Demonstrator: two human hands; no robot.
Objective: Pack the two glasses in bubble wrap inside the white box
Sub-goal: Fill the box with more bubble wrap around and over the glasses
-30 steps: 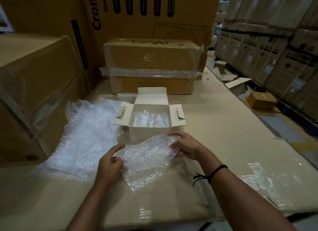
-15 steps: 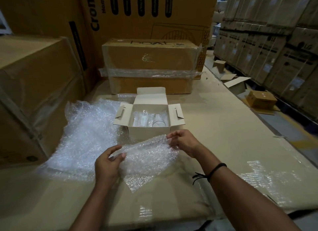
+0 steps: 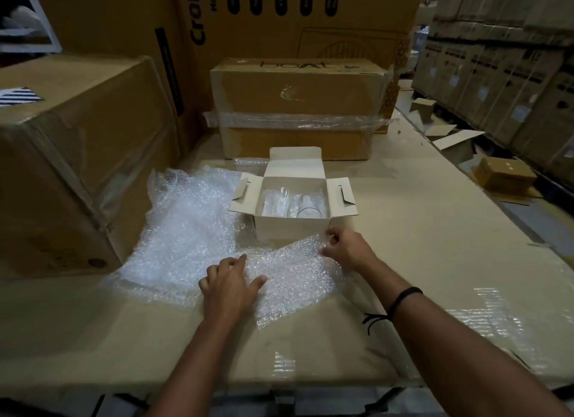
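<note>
At mid-frame the glasses (image 3: pixel 306 204) stand in the open white box (image 3: pixel 292 230). Just below, the right hand (image 3: pixel 348 249) pinches the bubble wrap (image 3: pixel 292 274) and the left hand (image 3: pixel 230 288) presses it flat, fingers spread. A tug could tear the sheet, or nudge the box.

Only the two arms of the person are seen, reaching in from the bottom edge. The left forearm (image 3: pixel 198 364) is bare along all its visible length, down to the left hand (image 3: pixel 228 288). The right forearm (image 3: pixel 459 348) is bare too, but just behind the right hand (image 3: pixel 348 249) a thin black wristband (image 3: pixel 403 297) goes around the wrist. Short black cord ends (image 3: pixel 374 320) stick out from it.
</note>
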